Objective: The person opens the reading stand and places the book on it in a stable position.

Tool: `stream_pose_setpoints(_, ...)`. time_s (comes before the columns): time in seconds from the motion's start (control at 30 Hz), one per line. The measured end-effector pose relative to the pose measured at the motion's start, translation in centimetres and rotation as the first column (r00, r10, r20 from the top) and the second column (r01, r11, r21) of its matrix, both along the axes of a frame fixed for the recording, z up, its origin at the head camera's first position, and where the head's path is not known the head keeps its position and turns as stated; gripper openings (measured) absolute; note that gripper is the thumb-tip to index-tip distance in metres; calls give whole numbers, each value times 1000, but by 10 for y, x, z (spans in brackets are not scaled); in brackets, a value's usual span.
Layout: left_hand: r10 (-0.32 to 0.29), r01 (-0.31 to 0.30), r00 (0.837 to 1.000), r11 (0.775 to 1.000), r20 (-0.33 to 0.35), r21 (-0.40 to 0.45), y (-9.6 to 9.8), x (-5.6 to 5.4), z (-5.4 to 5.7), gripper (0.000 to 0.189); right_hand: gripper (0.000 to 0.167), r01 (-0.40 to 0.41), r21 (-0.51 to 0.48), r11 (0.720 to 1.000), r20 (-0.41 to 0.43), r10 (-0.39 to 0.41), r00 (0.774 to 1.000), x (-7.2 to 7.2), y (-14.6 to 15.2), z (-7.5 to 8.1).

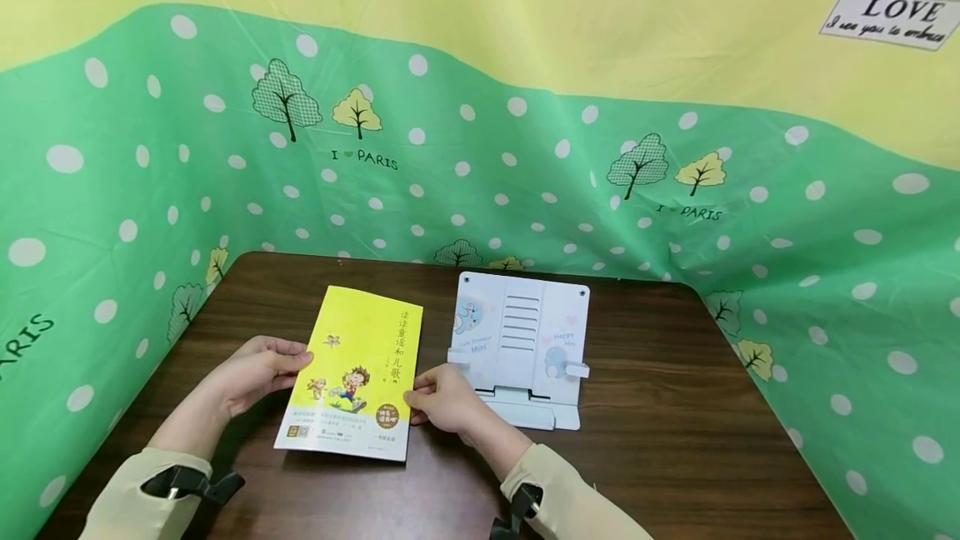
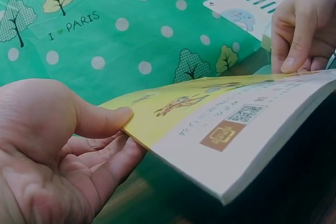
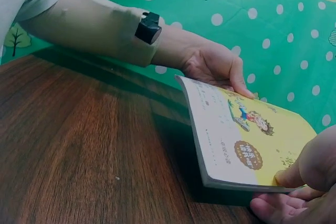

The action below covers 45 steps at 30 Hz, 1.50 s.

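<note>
A thin yellow paperback book with cartoon figures on its cover is held above the table by both hands. My left hand pinches its left edge, thumb on the cover and fingers underneath, as the left wrist view shows. On the opposite edge my right hand pinches the book in the same way, thumb on top. The wrist views show the book tilted, with a shadow under it. Just right of the right hand stands a white book stand with slots, side clips and blue cartoon prints; the right hand overlaps its lower left part.
The dark wooden table has its back edge close to a green and yellow cloth with white dots and printed trees. The cloth also hangs along the left and right sides. Black camera mounts sit on both wrists.
</note>
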<state>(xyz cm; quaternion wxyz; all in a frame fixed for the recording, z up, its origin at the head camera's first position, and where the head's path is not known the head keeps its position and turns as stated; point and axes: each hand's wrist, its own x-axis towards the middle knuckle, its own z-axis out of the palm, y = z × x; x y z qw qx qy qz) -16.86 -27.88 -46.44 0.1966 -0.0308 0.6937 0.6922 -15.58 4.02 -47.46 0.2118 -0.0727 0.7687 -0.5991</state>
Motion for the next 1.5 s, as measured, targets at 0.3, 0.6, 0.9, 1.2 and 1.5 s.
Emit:
stream_pose_setpoints(0.3, 14, -13, 1000, 1000, 13, -17, -1, 1, -4, 33, 15, 55, -78, 995, 44, -52, 998, 4, -1, -5)
stream_pose_setpoints(0.6, 56, -56, 998, 998, 21, -17, -4, 3, -9, 42, 13, 73, -135, 988, 34, -69, 997, 8, -2, -6)
stream_pose_setpoints(0.9, 51, -51, 999, 999, 8, -17, -9, 3, -10, 47, 14, 78, -251, 965, 85, -58, 995, 8, -2, -5)
stream_pose_setpoints(1.2, 59, -59, 998, 998, 2, 10, -11, 6, -6, 41, 16, 83, -309, 947, 107, -52, 993, 8, 1, 6)
stream_pose_setpoints(1.5, 50, -50, 999, 998, 5, 39, -11, 6, -3, 34, 17, 68, -315, 947, 103, -37, 994, 6, 5, 14)
